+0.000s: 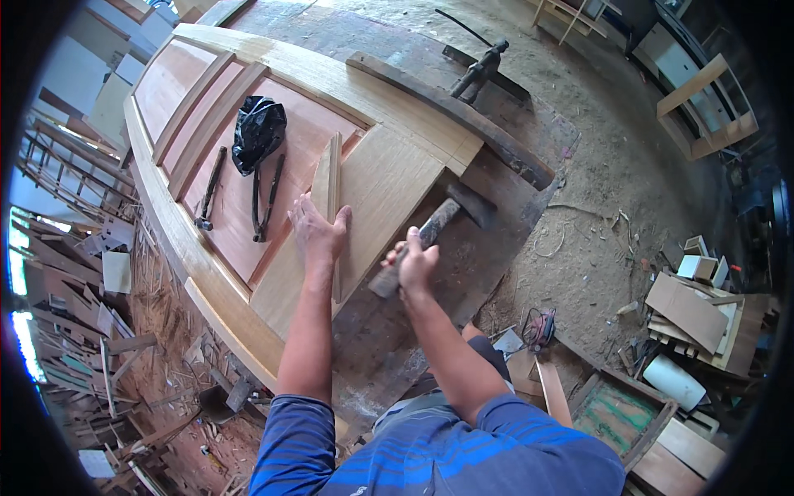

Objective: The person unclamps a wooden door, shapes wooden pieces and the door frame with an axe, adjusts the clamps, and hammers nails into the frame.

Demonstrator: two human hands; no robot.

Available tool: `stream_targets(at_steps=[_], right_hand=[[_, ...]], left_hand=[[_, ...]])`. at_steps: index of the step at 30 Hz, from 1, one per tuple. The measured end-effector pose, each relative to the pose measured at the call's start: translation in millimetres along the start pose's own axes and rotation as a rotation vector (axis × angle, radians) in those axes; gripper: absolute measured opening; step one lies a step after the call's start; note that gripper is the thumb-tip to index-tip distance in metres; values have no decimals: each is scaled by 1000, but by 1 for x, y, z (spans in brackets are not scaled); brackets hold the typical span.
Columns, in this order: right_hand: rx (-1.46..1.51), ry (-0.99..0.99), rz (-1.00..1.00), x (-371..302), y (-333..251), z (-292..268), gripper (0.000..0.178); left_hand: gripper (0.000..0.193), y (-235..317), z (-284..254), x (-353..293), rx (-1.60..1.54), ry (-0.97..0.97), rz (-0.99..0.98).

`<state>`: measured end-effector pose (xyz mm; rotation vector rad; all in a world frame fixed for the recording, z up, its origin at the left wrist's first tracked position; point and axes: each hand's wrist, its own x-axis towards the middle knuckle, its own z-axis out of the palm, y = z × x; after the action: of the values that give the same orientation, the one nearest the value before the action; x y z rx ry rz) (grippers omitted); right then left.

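My right hand (418, 263) is closed round the handle of a hammer (442, 219), whose dark head points away to the right, past the door's near edge. A large panelled wooden door (397, 178) lies flat on the work surface. Across its near end, my left hand (318, 234) straddles a narrow wooden moulding strip (332, 165), fingers to the left and thumb to the right of it. Farther off on the reddish panel rest a black plastic bag (259, 132), a pair of long-handled pincers (265, 202) and a second, slim hammer (212, 188).
A dark timber bar (451, 116) lies along the door's right side, with a metal clamp (480, 73) beyond it. Scrap wood (91, 331) covers the left floor. To the right are stacked boards (691, 310), a white cylinder (674, 379) and a reddish power tool (539, 329).
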<state>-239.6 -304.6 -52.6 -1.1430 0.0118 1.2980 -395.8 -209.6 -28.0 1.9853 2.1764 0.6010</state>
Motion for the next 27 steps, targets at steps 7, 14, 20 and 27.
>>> stream_targets(at_steps=[7,14,20,27], right_hand=[[-249,-203,97,-12,-48,-68,27],[-811,-282,-238,-13,-116,-163,33],[-1293,-349,-446,39,-196,-130,44],[-1354,-668,-595,124,-263,-65,37]], left_hand=[[92,-2,-3,0,-48,-11,-29],[93,-9,3,5,-89,-74,152],[96,85,39,-31,-246,-138,-208],[115,193,91,-16,-548,16,-344]])
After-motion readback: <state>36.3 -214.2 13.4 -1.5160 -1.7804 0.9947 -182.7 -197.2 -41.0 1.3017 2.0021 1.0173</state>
